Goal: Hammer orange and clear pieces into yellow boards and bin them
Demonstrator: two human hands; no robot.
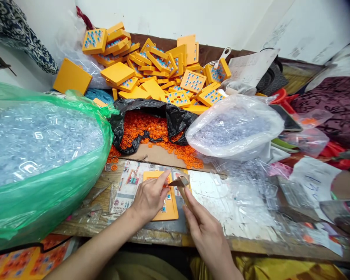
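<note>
An orange panel (pixel 170 210) with small blue-and-clear pieces lies flat on the printed sheet in front of me. My left hand (pixel 151 194) rests over its left part, thumb and index finger spread near its upper side, and a bit of orange shows by the fingertips. My right hand (pixel 205 229) is wrapped round the wooden handle of a small hammer (pixel 181 181). The hammer's dark metal head is just above the panel, close to my left fingertips. Whether the head touches anything cannot be made out.
Beyond the bench (pixel 105 194), a black bag (pixel 175 120) spills orange rings (pixel 146 128). A green bag (pixel 76 182) of clear parts stands left, a white bag (pixel 236 128) right. Orange panels (pixel 154 87) are heaped behind. Clear plastic parts (pixel 259 186) litter the right side.
</note>
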